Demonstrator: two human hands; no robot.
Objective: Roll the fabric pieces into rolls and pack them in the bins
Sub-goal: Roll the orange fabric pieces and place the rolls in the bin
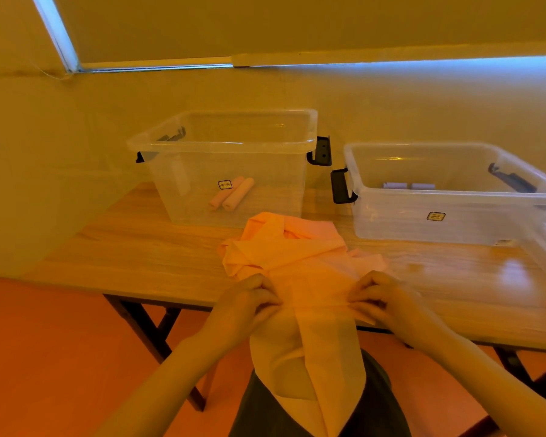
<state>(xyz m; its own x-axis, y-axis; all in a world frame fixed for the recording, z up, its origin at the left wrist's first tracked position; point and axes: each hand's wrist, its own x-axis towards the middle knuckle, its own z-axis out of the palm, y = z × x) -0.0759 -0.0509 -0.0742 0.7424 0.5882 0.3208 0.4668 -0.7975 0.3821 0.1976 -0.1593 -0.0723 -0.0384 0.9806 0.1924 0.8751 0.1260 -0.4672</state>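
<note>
Left bin [224, 152]: clear, on the wooden table [133, 247], with two pink rolls [232, 193] lying side by side on its floor.
Left hand [246, 298]: fingers curled, pinching the left edge of the fabric piece [300, 266].
Fabric piece: orange-pink, bunched on the table in front of the left bin, its near end draping off the table edge.
Right hand [379, 298]: pinching the fabric's right edge, apart from the left hand.
Right bin [448, 197]: clear, holding two pale lilac rolls [408, 186].

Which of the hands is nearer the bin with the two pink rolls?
Left. The left hand lies almost straight below the pink-roll bin; the right hand is farther right, nearer the other bin.
</note>
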